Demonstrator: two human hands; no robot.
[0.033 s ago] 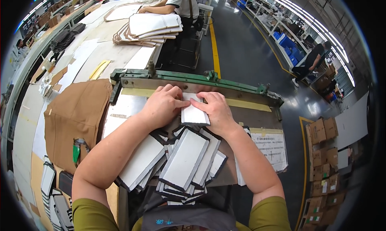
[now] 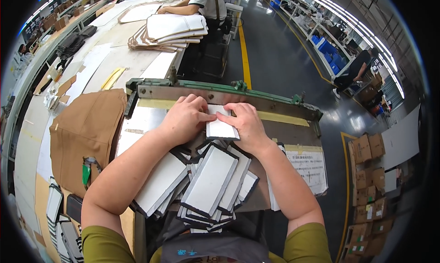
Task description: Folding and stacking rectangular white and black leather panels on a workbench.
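Observation:
My left hand (image 2: 185,118) and my right hand (image 2: 247,125) hold a small white panel with dark edging (image 2: 221,131) from its two sides. Both thumbs press on its white face and nearly meet in the middle. Its far end sits against a long metal bar with a green frame (image 2: 275,101). The curled fingers of each hand hide part of the panel's sides. Nearer to me, between my forearms, lies a loose heap of similar dark-edged white panels (image 2: 211,180); another stack (image 2: 161,183) leans beside my left forearm.
A brown fabric piece (image 2: 87,130) with a green-handled tool (image 2: 86,173) lies left of the metal plate. Printed paper (image 2: 308,164) is at the right edge. White sheets are stacked (image 2: 172,27) ahead, near a seated person. Cardboard boxes (image 2: 366,180) stand at right.

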